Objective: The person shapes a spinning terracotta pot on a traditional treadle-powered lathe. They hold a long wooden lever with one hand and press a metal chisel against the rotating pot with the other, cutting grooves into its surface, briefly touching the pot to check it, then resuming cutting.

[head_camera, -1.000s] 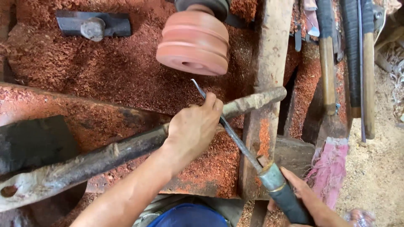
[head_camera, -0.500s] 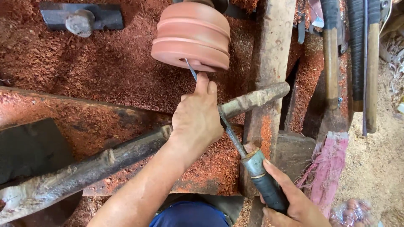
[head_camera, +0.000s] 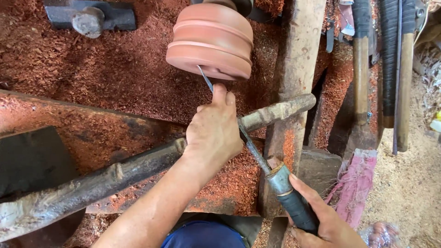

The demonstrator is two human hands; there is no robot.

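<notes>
My left hand (head_camera: 215,135) is closed over the long iron bar (head_camera: 138,167), pinning the shaft of the turning chisel (head_camera: 250,149) against it with my thumb stretched along the steel. My right hand (head_camera: 321,220) is wrapped tight round the chisel's dark handle, nearer me than the bar. The tip touches the lower edge of the round reddish wooden piece (head_camera: 211,39), which sits just beyond the bar.

I judge the risk is a catch: if the tip digs in or slides off the bar, the tool could kick and my thumb is very near the wood. Red shavings (head_camera: 92,69) lie thick all round the bar; I see no container holding anything.
</notes>
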